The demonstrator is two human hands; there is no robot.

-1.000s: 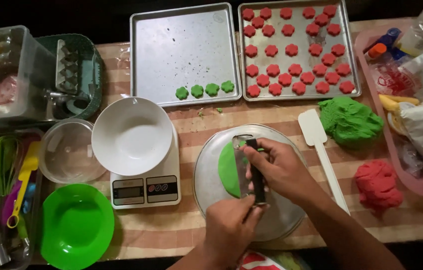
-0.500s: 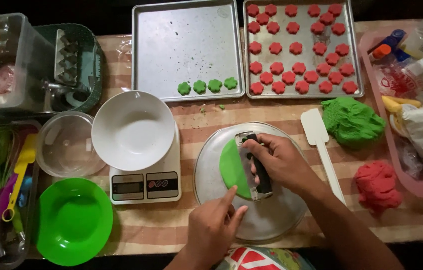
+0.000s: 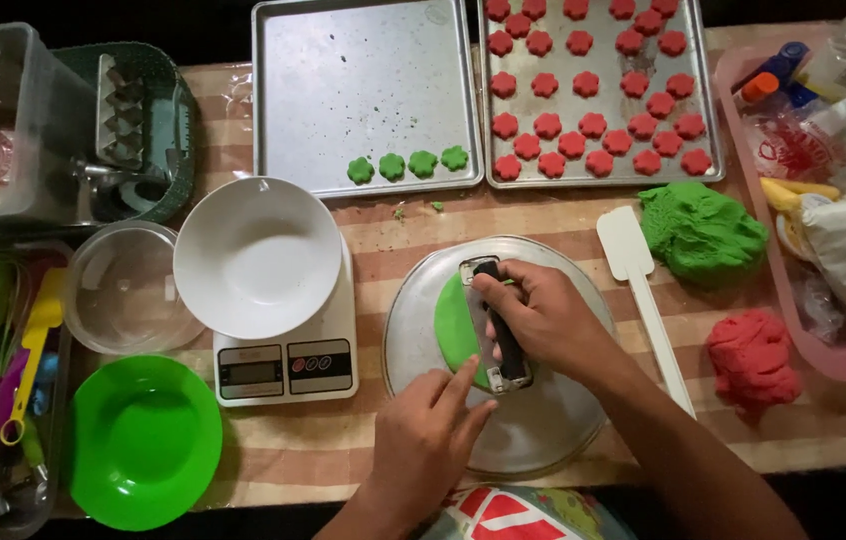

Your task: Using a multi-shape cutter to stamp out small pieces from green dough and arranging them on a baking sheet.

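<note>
Left hand (image 3: 423, 440) pinned flattened green dough (image 3: 458, 325) with extended fingertips, other fingers loosely curled, holding nothing. Dough lay on round glass plate (image 3: 543, 440), centre-left. Right hand (image 3: 543, 315) gripped black-handled scraper (image 3: 498, 330) closed, blade at dough's right edge. White spatula (image 3: 643, 300) lay just beside plate, room tight there

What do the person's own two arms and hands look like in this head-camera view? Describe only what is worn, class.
Both forearms are bare, with no sleeves in view. The left hand and right hand wear no gloves, and no rings, watch or bracelets show on either. The fingernails look short and unpainted. Between the arms, at the bottom edge, is a patterned garment in red, white and green.
</note>
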